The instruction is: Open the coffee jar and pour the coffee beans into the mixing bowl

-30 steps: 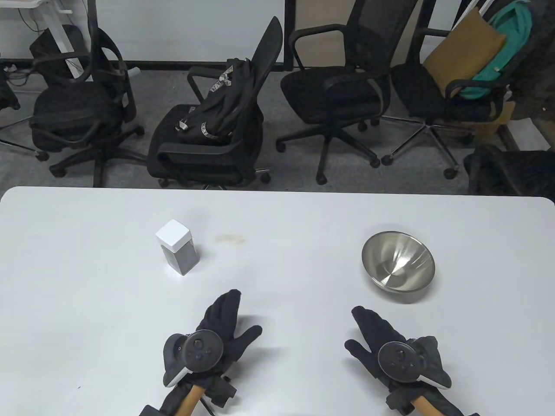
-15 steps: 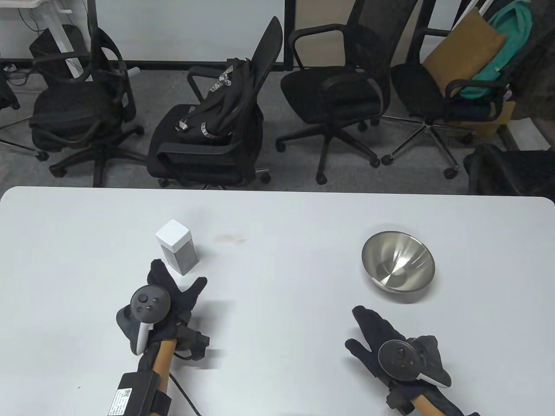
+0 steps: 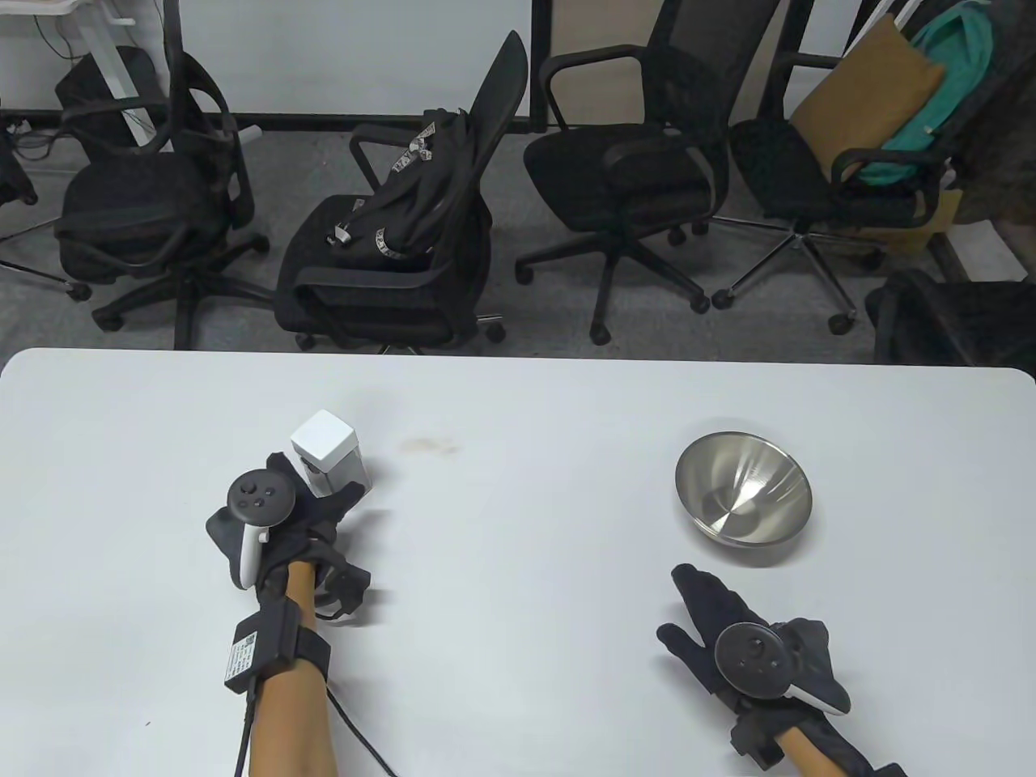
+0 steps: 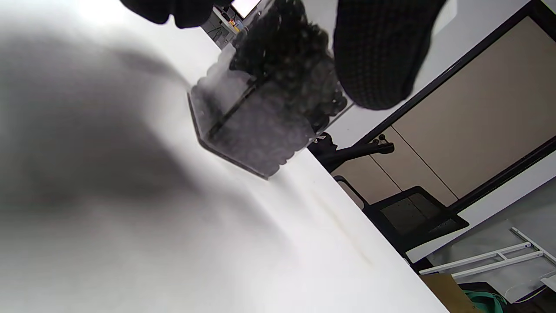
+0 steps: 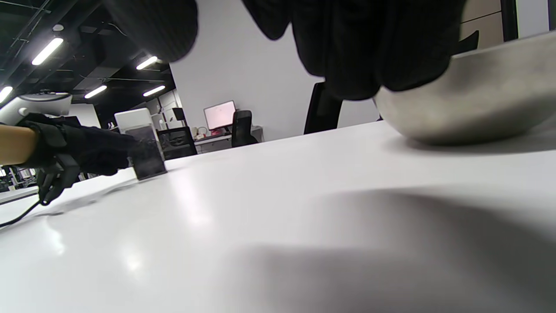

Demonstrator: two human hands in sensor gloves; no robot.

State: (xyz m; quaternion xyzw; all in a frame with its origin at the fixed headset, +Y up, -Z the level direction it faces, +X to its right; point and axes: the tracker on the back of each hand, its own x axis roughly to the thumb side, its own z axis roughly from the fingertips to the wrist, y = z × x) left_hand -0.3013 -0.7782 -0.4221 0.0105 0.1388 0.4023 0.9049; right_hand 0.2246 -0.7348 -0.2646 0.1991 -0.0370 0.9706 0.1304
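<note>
Table (image 3: 518, 405): white, bearing all the task's things.
Mixing bowl (image 3: 743, 497): steel, set upright at right, ready for beans.
Coffee jar (image 3: 330, 455): upright at left, white lid on.
Left hand (image 3: 279, 518): fingers spread around the jar's base, likely to steady it; contact cannot be told.
Right hand (image 3: 749, 643): laid flat near the bowl, fingers spread, nothing held.

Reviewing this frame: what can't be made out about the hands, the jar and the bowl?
- Left hand on the coffee jar: table view, tracker and glove hide contact; left wrist view, fingers cut off by the top edge, so grip unclear.
- Jar lid: its seal type is too small to tell.
- Right hand: right wrist view shows only blurred fingers.
- Mixing bowl: right wrist view hides its inside.
</note>
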